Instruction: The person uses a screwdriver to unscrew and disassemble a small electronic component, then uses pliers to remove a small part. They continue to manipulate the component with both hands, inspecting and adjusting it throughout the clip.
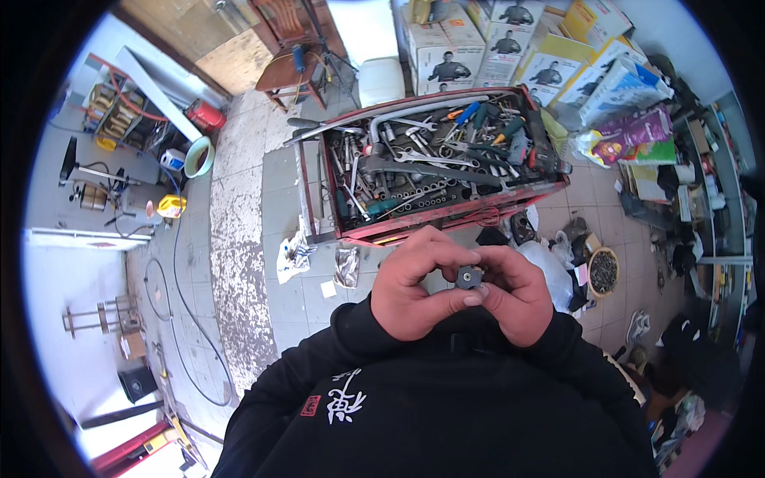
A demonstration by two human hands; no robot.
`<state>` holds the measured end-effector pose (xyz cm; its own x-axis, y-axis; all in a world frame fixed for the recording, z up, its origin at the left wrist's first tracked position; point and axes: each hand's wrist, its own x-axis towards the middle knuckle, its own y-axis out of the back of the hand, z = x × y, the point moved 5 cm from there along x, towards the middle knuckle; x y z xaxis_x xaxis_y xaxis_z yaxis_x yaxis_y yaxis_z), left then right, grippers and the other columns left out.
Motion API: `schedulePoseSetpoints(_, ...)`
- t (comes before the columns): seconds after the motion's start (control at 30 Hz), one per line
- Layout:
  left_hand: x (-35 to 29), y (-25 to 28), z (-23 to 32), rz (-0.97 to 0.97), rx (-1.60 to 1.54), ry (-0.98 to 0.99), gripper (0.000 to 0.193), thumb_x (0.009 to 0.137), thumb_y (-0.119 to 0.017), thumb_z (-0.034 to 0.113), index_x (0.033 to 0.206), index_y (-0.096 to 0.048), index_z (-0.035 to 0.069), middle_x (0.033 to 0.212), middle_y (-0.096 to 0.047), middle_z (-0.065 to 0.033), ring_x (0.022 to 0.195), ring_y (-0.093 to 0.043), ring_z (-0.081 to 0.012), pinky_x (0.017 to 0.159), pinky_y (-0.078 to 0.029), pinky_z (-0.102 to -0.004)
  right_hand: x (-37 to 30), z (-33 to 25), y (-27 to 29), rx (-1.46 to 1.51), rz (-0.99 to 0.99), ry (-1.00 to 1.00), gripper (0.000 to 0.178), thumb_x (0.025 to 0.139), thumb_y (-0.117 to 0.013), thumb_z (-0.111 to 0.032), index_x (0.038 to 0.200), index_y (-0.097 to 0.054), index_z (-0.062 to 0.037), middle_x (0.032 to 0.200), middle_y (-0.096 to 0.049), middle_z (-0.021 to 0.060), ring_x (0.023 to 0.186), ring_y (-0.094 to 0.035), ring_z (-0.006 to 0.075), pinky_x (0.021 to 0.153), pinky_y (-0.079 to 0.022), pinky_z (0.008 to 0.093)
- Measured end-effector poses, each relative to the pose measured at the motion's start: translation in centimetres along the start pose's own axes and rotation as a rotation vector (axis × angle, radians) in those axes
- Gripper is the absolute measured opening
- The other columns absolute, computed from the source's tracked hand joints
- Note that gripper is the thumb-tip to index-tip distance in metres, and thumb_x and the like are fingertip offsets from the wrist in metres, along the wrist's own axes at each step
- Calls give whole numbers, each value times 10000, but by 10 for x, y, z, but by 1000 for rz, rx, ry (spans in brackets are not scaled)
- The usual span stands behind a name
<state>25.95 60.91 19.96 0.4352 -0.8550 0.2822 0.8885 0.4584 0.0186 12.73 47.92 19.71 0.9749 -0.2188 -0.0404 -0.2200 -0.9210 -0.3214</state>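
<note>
Close in front of my chest, my left hand (414,288) and my right hand (514,293) come together around a small dark grey part (468,277). It has a blocky outline and a pale round spot in its middle; its exact kind cannot be made out. Fingers and thumbs of both hands pinch it from either side, the thumb tips meeting below it. Beyond my hands stands a red tool cart (454,227), its open top heaped with wrenches (437,159), sockets (414,191), pliers and screwdrivers.
Cardboard boxes (449,68) are stacked behind the cart. A wooden chair (291,76) stands at the far left. A hose (199,319) loops over the tiled floor on the left. At right are a round basket (603,272) of small dark pieces and crowded shelves (729,183).
</note>
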Motion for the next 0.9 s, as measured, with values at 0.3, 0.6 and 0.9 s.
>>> schedulePoseSetpoints(0.3,19,11,-10,337,-68,65,355,1033,-704,67,1367,-586,83,1138,-648,-77,1120,-620,-193,1010,-515,-353,55,4,38,31,-208,-271,432,1063,-691,-69,1464,-543,-4,1225,-707,107,1110,-709,171,976,-578,343)
schedulePoseSetpoints(0.6,-23,4,-54,633,-830,462,300,1092,-480,88,1391,-501,86,1078,-613,-93,935,-616,-212,900,-556,-390,95,87,202,-1079,-111,-242,259,911,-780,-185,1098,-699,-26,903,-739,156,849,-731,362,774,-580,469)
schedulePoseSetpoints(0.9,-42,-15,-57,923,-597,603,173,1084,-522,76,1256,-535,66,865,-592,-62,702,-549,-159,758,-541,-357,240,129,306,-1552,44,-103,257,904,-746,-143,1133,-669,-57,1143,-673,183,1102,-671,410,914,-569,524)
